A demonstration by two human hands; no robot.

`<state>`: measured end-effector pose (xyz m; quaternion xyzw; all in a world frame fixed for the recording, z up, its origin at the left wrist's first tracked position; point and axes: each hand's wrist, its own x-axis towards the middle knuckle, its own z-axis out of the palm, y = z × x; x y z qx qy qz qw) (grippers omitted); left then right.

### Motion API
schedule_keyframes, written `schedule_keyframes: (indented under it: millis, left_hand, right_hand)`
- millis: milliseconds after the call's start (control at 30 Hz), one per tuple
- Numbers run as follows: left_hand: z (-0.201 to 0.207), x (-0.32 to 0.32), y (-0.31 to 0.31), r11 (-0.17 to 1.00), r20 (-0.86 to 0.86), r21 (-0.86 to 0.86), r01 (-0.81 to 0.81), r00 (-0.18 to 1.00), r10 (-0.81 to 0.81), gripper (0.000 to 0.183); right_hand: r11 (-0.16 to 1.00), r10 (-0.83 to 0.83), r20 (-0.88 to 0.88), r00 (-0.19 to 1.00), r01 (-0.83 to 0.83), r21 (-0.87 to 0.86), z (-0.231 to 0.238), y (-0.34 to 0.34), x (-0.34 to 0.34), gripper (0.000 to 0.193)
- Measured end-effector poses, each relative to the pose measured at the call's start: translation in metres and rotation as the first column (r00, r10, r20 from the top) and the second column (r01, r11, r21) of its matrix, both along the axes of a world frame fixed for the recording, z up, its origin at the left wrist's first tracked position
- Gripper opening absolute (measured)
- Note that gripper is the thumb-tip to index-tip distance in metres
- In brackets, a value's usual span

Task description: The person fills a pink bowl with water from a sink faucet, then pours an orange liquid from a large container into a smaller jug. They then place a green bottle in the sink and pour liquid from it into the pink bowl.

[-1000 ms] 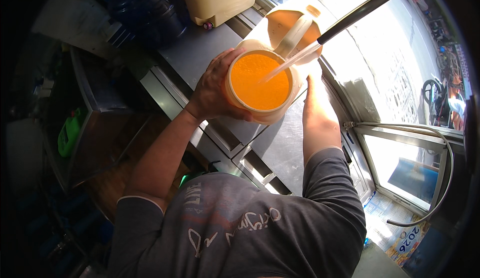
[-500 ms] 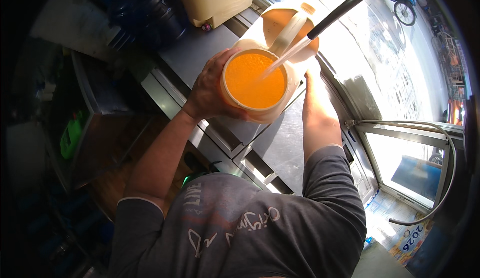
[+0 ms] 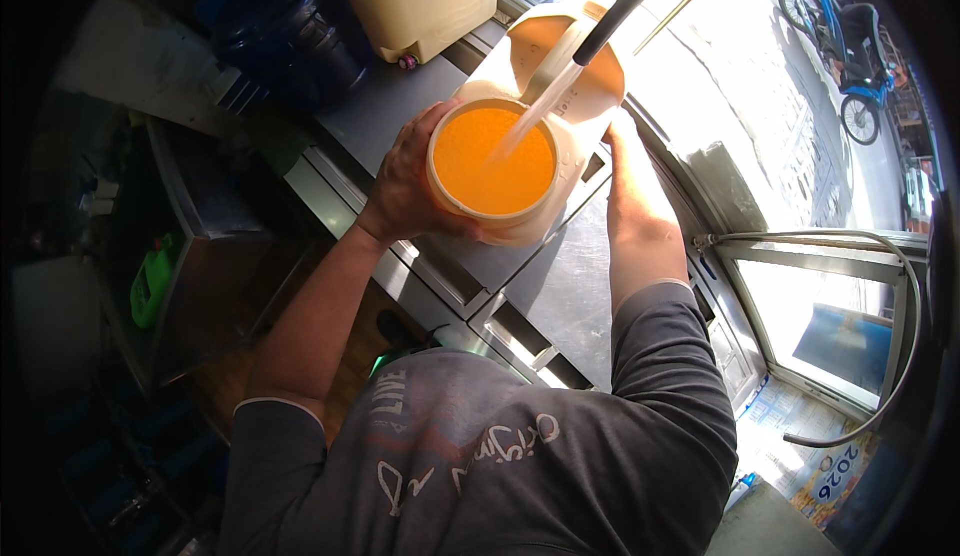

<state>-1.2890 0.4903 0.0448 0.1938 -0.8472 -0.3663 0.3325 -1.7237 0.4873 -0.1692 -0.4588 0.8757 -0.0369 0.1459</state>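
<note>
Against L hand, which curls round it: pale jug w/ orange liquid; R hand mostly hidden beyond, can't tell its grip

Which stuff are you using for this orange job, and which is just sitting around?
Seems in use:
left hand, gripping the pale container
right hand, mostly hidden, at its side
orange liquid
dark tube above it

Seem just sitting around:
blue bottle
beige canister
green jug

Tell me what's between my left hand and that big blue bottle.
In the head view, a stretch of grey metal counter shows between your left hand and the blue bottle.
</note>
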Motion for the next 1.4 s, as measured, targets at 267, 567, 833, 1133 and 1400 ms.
schedule_keyframes:
  millis: [267,567,833,1133,1400]
  left_hand:
    - [0.002,0.001,-0.001,0.998,0.014,-0.055,-0.005,1.0,0.005,0.133]
    - [0.004,0.001,0.002,0.999,0.017,-0.029,-0.018,1.0,0.019,0.132]
    - [0.003,0.001,0.002,0.999,0.002,-0.032,-0.007,1.0,0.007,0.131]
    - [0.005,0.001,0.002,1.0,0.003,-0.011,0.006,1.0,-0.006,0.13]
    - [0.005,0.001,0.002,1.0,0.019,0.003,0.01,1.0,-0.01,0.131]
  right_hand:
    - [0.986,-0.064,-0.09,0.994,0.049,-0.162,0.004,0.013,0.019,0.041]
    - [0.988,-0.117,-0.045,0.992,0.111,-0.111,0.001,0.021,0.025,0.044]
    - [0.976,-0.146,-0.076,0.986,0.132,-0.173,0.001,0.031,0.031,0.048]
    - [0.975,-0.173,0.024,0.985,0.175,-0.138,-0.005,0.032,0.028,0.058]
    - [0.974,-0.163,-0.01,0.987,0.16,-0.16,0.0,0.038,0.031,0.06]
